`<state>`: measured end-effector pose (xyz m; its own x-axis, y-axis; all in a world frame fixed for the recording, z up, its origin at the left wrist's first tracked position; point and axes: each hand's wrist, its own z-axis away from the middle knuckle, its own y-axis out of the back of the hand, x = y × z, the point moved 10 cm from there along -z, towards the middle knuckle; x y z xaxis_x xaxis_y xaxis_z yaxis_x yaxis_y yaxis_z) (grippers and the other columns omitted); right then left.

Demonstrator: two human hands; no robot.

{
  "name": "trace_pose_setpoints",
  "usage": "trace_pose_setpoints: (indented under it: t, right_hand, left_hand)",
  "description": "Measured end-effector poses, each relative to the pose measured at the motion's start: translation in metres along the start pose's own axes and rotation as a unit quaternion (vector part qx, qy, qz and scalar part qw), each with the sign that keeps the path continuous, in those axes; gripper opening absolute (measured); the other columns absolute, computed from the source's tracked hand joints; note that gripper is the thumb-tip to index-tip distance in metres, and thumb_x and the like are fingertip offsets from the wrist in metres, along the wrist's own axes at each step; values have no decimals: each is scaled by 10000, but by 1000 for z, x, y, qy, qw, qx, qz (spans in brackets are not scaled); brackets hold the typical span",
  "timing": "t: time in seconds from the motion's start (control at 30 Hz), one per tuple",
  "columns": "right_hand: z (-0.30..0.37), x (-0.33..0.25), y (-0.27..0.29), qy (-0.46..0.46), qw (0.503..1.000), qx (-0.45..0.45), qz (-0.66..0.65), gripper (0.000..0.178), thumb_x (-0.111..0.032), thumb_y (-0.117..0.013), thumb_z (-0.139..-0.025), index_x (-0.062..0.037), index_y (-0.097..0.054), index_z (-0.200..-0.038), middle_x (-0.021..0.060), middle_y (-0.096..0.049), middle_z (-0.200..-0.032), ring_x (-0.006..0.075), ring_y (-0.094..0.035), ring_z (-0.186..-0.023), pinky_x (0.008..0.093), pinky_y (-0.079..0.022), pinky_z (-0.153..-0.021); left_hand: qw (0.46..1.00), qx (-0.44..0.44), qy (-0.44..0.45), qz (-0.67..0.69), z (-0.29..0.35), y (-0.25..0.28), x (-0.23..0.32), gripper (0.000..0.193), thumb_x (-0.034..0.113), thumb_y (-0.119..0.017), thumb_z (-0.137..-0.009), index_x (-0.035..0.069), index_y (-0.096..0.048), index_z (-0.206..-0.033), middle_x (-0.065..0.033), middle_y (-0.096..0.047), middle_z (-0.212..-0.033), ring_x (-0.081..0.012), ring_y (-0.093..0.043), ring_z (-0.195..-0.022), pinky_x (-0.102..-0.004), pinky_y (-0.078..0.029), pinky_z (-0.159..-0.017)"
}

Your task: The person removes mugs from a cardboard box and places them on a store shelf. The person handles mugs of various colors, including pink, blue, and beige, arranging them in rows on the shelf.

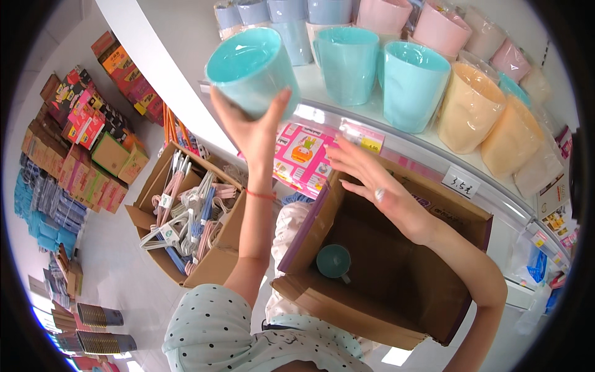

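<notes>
My left hand is raised at the shelf edge, its thumb and fingers gripping a turquoise mug from below. The mug tilts so that its inside shows. Over a large cardboard box hovers my right hand, fingers stretched out and holding nothing. Inside that box, near its left wall, sits a single teal mug with a handle. Two more turquoise mugs in clear wrap, a left one and a right one, stand at the shelf front beside the raised one.
Yellow mugs and pink mugs fill the shelf to the right, with blue ones behind. Left of me is a carton of clothes hangers. A pink package lies below the shelf. Stacked boxes line the far left.
</notes>
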<state>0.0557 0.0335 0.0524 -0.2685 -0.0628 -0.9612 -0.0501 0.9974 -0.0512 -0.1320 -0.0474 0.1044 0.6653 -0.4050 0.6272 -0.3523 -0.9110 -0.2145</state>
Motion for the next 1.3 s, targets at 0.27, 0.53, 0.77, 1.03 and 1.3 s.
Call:
trace_pose_setpoints:
  t: [0.27,0.53,0.77,1.03,1.3]
  right_hand:
    - [-1,5,-5,-23,998,-39,-40,847,-464,-508,-947,25,-72,-1483,196,-302,-1450,290,-364,-1323,417,-285,-1091]
    - [4,7,-10,-63,996,-52,-19,777,-349,-569,-945,-30,-114,-1488,191,-358,-1394,273,-435,-1258,379,-384,-1017]
    - [8,18,-20,-84,990,-103,56,856,-387,-634,-902,7,-130,-1471,215,-385,-1350,278,-489,-1168,374,-422,-975]
    - [6,16,-23,-35,986,-96,135,765,-347,-664,-877,-2,-251,-1421,190,-463,-1274,253,-562,-1042,365,-477,-880]
    - [6,12,13,34,979,40,196,302,-12,-639,-794,-29,-572,-1089,66,-638,-861,113,-600,-643,238,-484,-554]
  left_hand:
    - [988,-136,60,36,-61,-53,-77,813,158,-813,-729,12,-310,-1351,-163,-473,-1262,-246,-516,-1139,-348,-483,-916]
    - [970,-196,130,59,-49,-72,-98,814,128,-821,-712,-22,-316,-1332,-174,-498,-1251,-247,-541,-1133,-352,-498,-915]
    - [966,-239,96,-8,-51,-78,-100,867,181,-857,-670,-54,-322,-1311,-200,-490,-1241,-277,-547,-1125,-360,-513,-910]
    - [932,-312,158,-98,-55,-80,-101,853,212,-842,-692,-67,-347,-1328,-204,-502,-1272,-271,-520,-1178,-367,-471,-954]
    - [964,-10,-216,-153,-30,-50,27,712,115,-761,-764,-76,-328,-1296,-214,-486,-1268,-285,-494,-1192,-414,-392,-1023]
